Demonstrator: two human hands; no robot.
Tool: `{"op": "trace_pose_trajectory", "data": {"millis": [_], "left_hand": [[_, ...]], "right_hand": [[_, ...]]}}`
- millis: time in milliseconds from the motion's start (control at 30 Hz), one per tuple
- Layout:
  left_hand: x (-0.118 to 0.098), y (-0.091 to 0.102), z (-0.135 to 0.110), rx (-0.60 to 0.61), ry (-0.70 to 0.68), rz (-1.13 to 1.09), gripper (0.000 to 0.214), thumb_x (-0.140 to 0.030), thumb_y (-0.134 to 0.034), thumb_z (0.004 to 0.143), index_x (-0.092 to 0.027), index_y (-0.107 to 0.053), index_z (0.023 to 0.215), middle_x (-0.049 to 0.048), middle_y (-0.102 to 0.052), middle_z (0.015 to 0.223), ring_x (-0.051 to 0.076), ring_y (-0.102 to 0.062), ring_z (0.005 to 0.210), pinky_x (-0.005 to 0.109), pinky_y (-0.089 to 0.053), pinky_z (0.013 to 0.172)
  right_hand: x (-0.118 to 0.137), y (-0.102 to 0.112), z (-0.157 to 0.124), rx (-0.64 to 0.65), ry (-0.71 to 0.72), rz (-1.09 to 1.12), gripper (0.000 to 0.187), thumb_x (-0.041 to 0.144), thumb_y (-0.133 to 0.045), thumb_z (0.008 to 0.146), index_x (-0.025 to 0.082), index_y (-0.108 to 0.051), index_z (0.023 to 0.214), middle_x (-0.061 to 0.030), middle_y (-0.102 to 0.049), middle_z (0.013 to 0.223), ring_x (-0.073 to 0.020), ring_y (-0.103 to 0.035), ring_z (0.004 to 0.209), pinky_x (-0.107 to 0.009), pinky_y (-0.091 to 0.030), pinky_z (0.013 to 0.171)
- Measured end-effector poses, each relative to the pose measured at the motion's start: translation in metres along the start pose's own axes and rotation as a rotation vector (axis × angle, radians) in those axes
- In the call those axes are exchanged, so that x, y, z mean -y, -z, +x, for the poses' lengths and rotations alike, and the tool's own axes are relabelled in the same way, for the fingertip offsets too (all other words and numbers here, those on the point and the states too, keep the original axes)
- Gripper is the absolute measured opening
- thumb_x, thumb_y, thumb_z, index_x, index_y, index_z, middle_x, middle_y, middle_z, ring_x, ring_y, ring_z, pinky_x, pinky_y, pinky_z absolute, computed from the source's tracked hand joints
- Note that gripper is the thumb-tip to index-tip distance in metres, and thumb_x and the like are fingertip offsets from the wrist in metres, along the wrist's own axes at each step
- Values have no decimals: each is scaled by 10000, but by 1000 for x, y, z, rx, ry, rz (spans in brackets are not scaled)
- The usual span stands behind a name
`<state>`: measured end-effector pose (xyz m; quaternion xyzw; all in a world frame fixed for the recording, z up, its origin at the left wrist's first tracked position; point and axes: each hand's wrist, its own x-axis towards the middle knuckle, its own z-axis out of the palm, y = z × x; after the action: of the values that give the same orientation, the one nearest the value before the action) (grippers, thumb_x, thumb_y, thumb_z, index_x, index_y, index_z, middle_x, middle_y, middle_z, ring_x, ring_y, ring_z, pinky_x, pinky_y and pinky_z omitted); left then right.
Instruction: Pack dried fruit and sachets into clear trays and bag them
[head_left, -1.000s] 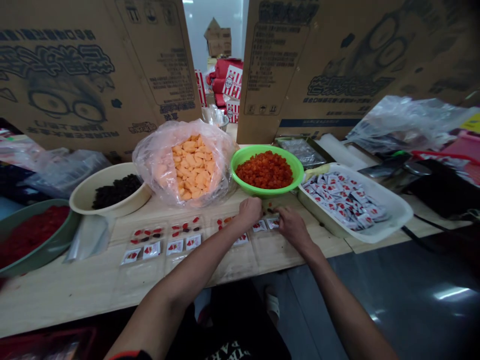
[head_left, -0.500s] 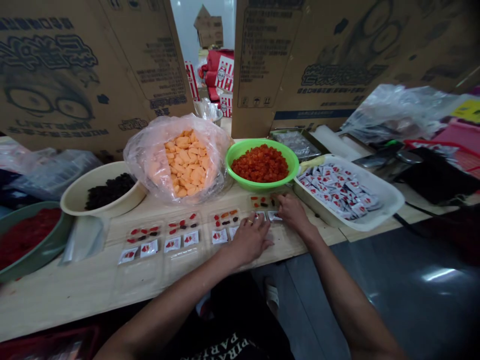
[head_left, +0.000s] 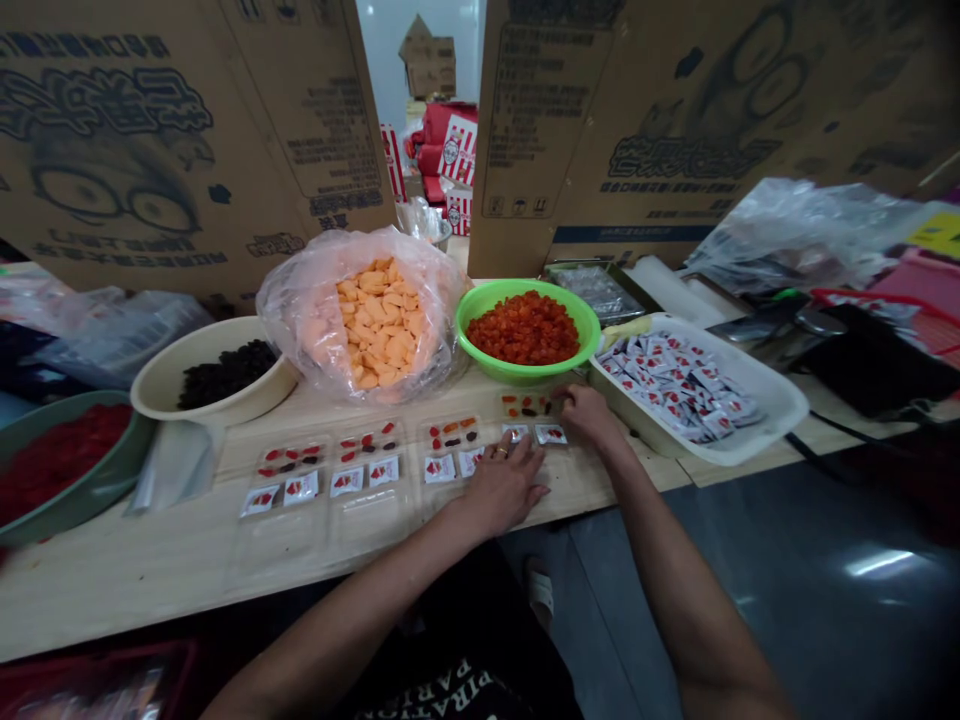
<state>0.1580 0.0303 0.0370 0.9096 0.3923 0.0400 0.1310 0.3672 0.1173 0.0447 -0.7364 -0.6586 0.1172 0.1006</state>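
Observation:
My left hand lies palm down with its fingers spread over the near part of a clear plastic tray. Its fingertips reach a printed white sachet; a second sachet lies beside it. My right hand has bent fingers closed at the tray's right edge. Small red, orange and dark dried-fruit pieces sit in the tray's far compartment. To the left stand three similar clear trays, each with fruit pieces and two sachets.
Behind the trays are a green bowl of orange-red pieces, a plastic bag of orange slices, a cream bowl of dark fruit and a green basin of red pieces. A white bin of sachets stands right. Cardboard boxes wall the back.
The view has shifted slightly. My right hand has drawn back a little to the right, uncovering more of the nearby sachet. My left hand stays over the same tray.

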Motion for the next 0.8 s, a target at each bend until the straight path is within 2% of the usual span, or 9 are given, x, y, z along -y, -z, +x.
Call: {"op": "trace_pose_trajectory", "data": {"millis": [133,367,600,800], "left_hand": [[0,-1,0,4,1,-5,570,-461,-447,1002,-180,-421,1498,153,-350,1604,407,-322,1466,567,-383,1122],[-2,-2,0,-7,11,-3,561,-452,-452,999,-189,-428,1494,158,-358,1598,400,-316,1471,575,-384,1121],[-5,0,2,0,24,-11,556,-438,-457,994,-177,-438,1484,152,-379,1587,425,-329,1457,580,-380,1122],[-3,5,5,-6,0,-32,511,-407,-527,969,-174,-500,1423,157,-351,1599,405,-309,1471,557,-373,1136]], "right_hand": [[0,3,1,-16,-14,13,431,96,-417,874,126,-716,1183,-131,-739,1135,-232,-677,1056,-267,-472,912],[14,0,5,78,68,-121,445,105,-473,848,131,-700,1229,-143,-732,1162,-238,-668,1100,-268,-459,935],[43,-5,4,137,16,-236,302,127,-582,784,32,-775,997,-257,-740,982,-298,-710,976,-307,-497,819],[46,-7,5,169,11,-281,266,145,-624,769,47,-783,959,-251,-742,954,-299,-704,992,-305,-494,810]]}}
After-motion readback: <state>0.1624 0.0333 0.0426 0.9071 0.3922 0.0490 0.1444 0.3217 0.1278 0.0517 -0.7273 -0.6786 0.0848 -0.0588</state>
